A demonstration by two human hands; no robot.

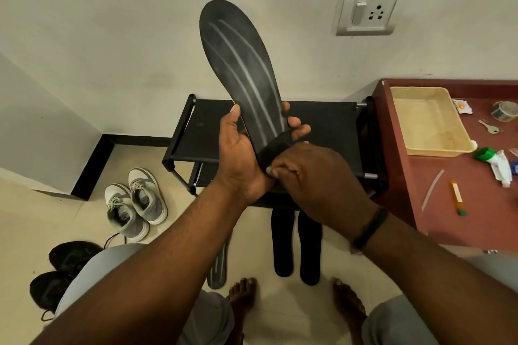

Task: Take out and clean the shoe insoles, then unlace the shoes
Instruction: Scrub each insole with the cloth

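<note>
My left hand [241, 154] grips one grey-streaked insole [241, 64] upright; my right hand [311, 173] pinches a black cloth [273, 148] against it. Three insoles [283, 244] lie on the floor by two shoe pairs [134, 204], and my arms hide part of the black shoe rack [330, 126].

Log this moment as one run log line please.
step: cleaning insole | left hand: holds insole | right hand: wipes with black cloth | shoes: laced

Insole [241, 64] held up before rack [322, 126]. Sneaker pair [136, 202] on floor left of rack; second pair [61, 274] nearer. Two insoles [297, 244] before rack, probably a third [218, 269] left. Tray [429, 120] on table [398, 176], right.
</note>
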